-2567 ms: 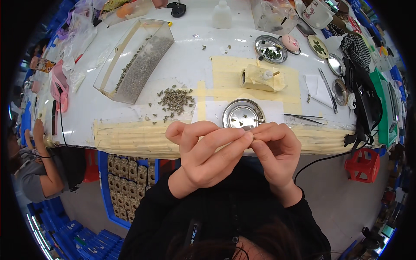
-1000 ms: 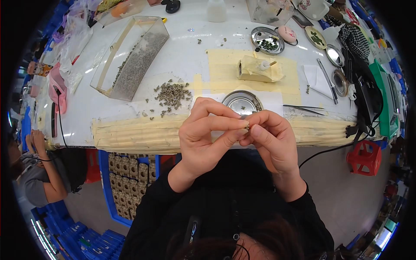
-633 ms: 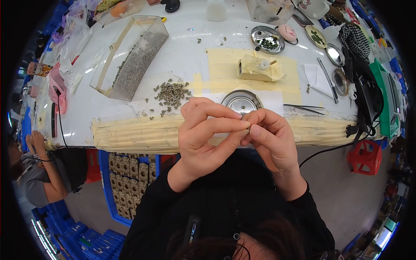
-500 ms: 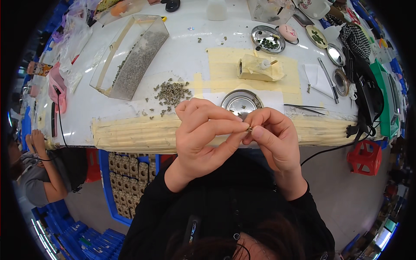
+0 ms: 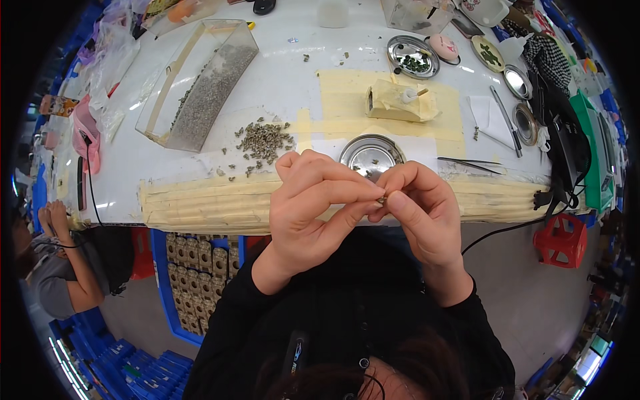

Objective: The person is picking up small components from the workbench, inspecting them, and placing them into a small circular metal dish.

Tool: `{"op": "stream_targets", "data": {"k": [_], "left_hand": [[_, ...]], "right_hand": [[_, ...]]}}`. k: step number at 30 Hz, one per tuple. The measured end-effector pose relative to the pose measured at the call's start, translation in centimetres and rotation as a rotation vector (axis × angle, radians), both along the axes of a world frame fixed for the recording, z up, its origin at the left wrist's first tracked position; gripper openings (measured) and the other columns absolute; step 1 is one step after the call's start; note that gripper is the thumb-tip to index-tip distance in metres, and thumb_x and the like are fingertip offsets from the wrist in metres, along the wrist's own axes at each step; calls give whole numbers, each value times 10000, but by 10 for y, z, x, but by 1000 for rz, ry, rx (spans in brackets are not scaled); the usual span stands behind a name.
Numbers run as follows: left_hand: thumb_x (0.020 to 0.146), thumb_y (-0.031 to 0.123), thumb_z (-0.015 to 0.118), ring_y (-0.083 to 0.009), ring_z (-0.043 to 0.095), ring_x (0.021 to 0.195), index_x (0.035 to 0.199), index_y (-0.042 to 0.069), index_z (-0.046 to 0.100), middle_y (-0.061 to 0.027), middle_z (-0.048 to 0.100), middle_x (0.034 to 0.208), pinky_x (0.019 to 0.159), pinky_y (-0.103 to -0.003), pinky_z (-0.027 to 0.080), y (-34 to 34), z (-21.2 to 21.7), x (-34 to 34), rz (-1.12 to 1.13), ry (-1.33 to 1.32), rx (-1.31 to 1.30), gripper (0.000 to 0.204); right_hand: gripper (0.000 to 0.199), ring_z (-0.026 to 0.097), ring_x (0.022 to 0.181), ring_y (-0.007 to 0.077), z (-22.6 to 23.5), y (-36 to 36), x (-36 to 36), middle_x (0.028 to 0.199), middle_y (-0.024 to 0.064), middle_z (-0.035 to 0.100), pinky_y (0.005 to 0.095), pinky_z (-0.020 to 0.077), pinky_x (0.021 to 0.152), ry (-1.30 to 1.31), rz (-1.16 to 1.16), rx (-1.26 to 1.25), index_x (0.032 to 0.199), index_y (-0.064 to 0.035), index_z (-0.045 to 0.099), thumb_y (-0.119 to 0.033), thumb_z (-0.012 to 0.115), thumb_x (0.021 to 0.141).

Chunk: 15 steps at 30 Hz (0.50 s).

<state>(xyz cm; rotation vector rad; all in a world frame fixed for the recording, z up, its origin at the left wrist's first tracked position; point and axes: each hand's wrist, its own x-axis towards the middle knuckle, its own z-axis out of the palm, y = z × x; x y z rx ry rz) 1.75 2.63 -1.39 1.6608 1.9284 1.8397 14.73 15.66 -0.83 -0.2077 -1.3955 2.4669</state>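
Note:
Close together over the table's front edge, my left hand [image 5: 313, 210] and my right hand [image 5: 423, 207] pinch one small metal part [image 5: 381, 199] between their fingertips. Most of the part is covered by the fingers, so its exact kind cannot be made out. Just beyond my fingers lies a round metal dish [image 5: 370, 152] with a few small pieces in it. A loose heap of small metal parts [image 5: 263, 141] is spread on the table to the left of the dish.
A clear box [image 5: 200, 87] of small grey parts stands back left. Behind the dish is a tape-covered block [image 5: 400, 103]; tweezers [image 5: 470, 165] lie to its right, near a tray [image 5: 413, 57] of green pieces. A blue crate [image 5: 175, 313] is below left. Another person [image 5: 67, 267] sits at left.
The small part has turned slightly between my fingertips, and both hands stay nearly in place. The view has shifted a little; nothing else has visibly moved.

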Motion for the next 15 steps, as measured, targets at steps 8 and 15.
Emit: {"op": "stream_targets", "data": {"k": [8, 15], "left_hand": [[750, 75, 750, -127, 591, 768, 901, 112, 734, 13, 687, 878, 754, -275, 341, 2, -6, 6, -9, -129, 53, 156], [699, 49, 760, -124, 564, 764, 899, 129, 738, 32, 687, 890, 755, -278, 318, 1, -7, 6, 51, -19, 55, 216]], "right_hand": [[114, 644, 852, 141, -1, -5, -3, 929, 77, 630, 269, 542, 782, -47, 22, -128, 995, 14, 561, -93, 571, 955], [130, 648, 854, 151, 0, -5, -3, 940, 78, 624, 282, 547, 782, -59, 34, -181, 992, 12, 566, -111, 582, 952]]}}
